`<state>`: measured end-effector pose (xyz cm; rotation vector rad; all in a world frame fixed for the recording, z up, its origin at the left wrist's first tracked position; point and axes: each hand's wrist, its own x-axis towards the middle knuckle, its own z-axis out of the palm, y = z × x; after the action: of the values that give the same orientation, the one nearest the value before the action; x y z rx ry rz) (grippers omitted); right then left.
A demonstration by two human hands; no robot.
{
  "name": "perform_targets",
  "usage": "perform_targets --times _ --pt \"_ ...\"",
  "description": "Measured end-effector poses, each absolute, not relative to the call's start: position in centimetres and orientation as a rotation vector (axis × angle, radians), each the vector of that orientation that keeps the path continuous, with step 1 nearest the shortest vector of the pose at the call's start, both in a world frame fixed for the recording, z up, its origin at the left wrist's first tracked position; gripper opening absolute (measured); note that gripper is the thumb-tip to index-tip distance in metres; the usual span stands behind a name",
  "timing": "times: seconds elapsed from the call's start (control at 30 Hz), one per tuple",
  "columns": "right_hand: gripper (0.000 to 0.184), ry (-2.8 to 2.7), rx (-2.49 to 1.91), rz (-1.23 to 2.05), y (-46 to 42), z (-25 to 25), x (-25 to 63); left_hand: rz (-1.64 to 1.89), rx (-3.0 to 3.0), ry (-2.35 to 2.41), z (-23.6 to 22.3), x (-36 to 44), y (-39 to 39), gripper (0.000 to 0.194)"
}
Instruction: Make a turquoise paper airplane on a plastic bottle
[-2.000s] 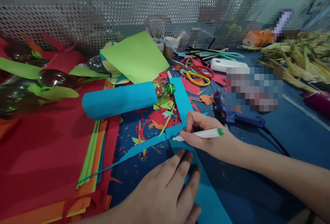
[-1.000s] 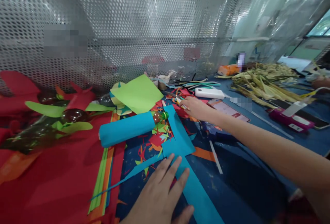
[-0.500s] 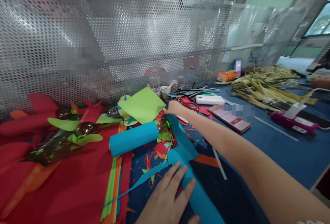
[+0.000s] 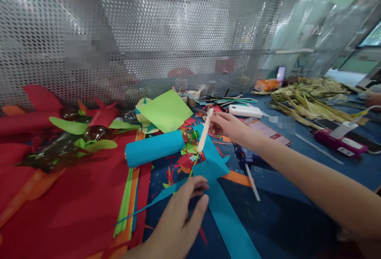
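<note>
My right hand [image 4: 224,127] pinches a flat pale craft stick [image 4: 205,130], held upright at a slant over the paper scraps. Just left of the stick, a bottle wrapped in blue paper [image 4: 154,147] lies on its side, its brown-green neck pointing toward my right hand. My left hand [image 4: 181,211] hovers low with thumb and fingers apart and nothing visible between them. Around its fingertips lie blue paper pieces [image 4: 229,219], including a long strip running toward me. A lime-green paper square [image 4: 166,112] rests behind the bottle.
Red paper sheets [image 4: 74,207] and bottle figures with paper fins [image 4: 98,132] fill the left. On the right are a phone [image 4: 268,130], a white device [image 4: 245,111], a purple power strip [image 4: 339,143] and dried husks [image 4: 309,98]. A perforated metal screen [image 4: 178,32] stands behind.
My right hand has drawn back from the green square and lifted the craft stick. My left hand has come up off the blue paper, which now lies flatter.
</note>
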<state>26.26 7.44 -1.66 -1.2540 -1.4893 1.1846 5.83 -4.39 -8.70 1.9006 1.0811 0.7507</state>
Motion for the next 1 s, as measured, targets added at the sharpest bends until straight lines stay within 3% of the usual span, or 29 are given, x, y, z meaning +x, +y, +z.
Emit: perform_targets --times 0.2,0.47,0.73,0.77,0.87,1.0 --pt "0.017 -1.478 -1.089 1.464 1.3 -3.6 25.9 0.628 1.711 1.112 -7.4 6.3 -4.2 0.040" --pt "0.034 -1.548 -0.879 1.616 -0.5 -5.7 25.6 0.613 1.976 1.108 -7.2 6.6 -4.1 0.033" --pt "0.038 -1.458 -0.843 1.949 -1.1 -5.8 25.6 0.954 1.833 1.150 -8.9 6.1 -3.4 0.022" --pt "0.037 -1.540 -0.877 1.980 -1.1 -5.6 25.8 0.999 1.825 1.127 -9.3 6.1 -3.2 0.028" --pt "0.036 -1.741 -1.050 2.040 -0.8 -5.0 26.2 0.997 2.038 1.115 -9.9 5.8 -2.9 0.045" --pt "0.023 -1.601 -1.192 2.078 -0.6 -5.0 25.9 0.983 2.484 1.086 -9.3 5.6 -3.4 0.036"
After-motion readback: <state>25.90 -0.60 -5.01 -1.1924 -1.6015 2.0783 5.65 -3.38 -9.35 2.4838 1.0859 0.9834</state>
